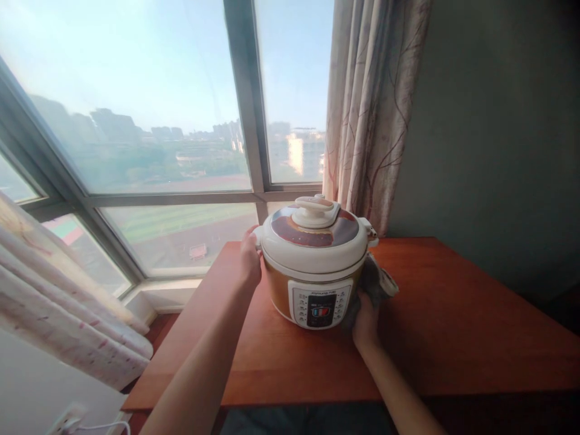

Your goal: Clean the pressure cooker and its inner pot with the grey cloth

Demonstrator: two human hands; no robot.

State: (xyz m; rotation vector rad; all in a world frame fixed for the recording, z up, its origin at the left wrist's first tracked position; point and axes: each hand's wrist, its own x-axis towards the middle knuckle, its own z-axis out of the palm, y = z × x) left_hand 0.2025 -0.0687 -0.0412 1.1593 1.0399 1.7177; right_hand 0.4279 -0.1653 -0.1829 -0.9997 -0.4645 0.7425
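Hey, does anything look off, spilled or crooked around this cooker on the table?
Nothing stands out. The cooker sits upright on the table, lid closed. The left hand steadies its side; the right hand presses a grey cloth against it.

I see hazy daylight flooding through the window (172, 121); the wall (498, 139) stays dim, frame edges bend, focus slightly soft.

The cooker (315, 266) has a glossy cream plastic lid, a shiny brown top panel and a smooth golden body. At its four o'clock, a soft grey cloth (374, 284). The surface (453, 326) is smooth reddish wood, faintly sheened.
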